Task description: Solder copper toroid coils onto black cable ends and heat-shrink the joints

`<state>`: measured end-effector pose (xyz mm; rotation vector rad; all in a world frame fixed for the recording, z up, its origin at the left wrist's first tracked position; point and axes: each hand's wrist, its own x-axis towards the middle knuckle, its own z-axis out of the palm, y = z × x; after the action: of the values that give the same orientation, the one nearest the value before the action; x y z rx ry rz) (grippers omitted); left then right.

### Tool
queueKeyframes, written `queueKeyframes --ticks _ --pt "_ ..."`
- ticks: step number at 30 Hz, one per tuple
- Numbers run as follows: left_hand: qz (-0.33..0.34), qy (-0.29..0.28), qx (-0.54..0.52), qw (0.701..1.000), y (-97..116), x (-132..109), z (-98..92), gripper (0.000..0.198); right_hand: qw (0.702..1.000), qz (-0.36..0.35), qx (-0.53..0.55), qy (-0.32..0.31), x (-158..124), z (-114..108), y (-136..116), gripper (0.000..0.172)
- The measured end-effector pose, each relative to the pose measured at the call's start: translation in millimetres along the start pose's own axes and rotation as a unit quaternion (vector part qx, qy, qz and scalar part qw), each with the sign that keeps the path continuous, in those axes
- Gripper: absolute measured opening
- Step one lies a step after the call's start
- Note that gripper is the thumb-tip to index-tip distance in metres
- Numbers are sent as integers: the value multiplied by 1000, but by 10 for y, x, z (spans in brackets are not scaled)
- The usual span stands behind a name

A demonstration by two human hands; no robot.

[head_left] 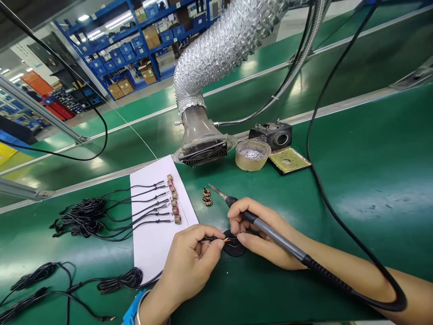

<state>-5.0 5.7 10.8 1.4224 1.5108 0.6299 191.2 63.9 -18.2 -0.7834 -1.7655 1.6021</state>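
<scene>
My left hand (196, 257) pinches a black cable (210, 238) whose stripped end shows thin red and yellow wires. Close by on the right, my right hand (260, 230) is closed around a soldering iron (275, 234), its tip pointing up and left. The thumb and fingertips of that hand also come near the wire ends; whether they grip a wire is hard to make out. Under the fingertips lies a round black pad (234, 247). Two small wire-wound toroid coils (207, 197) rest on the green table beyond the iron's tip.
Left of my hands, white paper (149, 253) carries a row of copper-coloured coils (174, 198) and black cable ends. Cable bundles (81, 216) lie further left. A fume extractor (203, 149), a tub of silvery material (253, 155), a black iron holder (272, 135) and a yellow sponge (290, 160) stand behind.
</scene>
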Motion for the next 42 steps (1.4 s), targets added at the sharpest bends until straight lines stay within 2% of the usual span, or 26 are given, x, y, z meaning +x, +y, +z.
queueKeyframes --ticks 6,12,21,30,37,42 --pt "30 0 43 999 -3 -6 2 19 998 -25 -54 -6 -44 -15 -4 27" --pt "28 -19 53 998 -5 4 7 19 995 -53 -88 -11 -55 -14 -31 26" --pt "50 -60 105 991 22 -3 9 19 993 -17 -98 -56 -56 -15 -46 25" --pt "112 -58 143 982 -15 -13 31 14 978 -87 -162 -96 -30 -88 -120 29" --pt "164 -62 173 969 -36 -15 56 13 969 -38 -199 -142 -56 -122 -174 32" --pt "183 -43 177 966 -60 -14 72 10 976 -33 -165 -136 -51 -103 -166 31"
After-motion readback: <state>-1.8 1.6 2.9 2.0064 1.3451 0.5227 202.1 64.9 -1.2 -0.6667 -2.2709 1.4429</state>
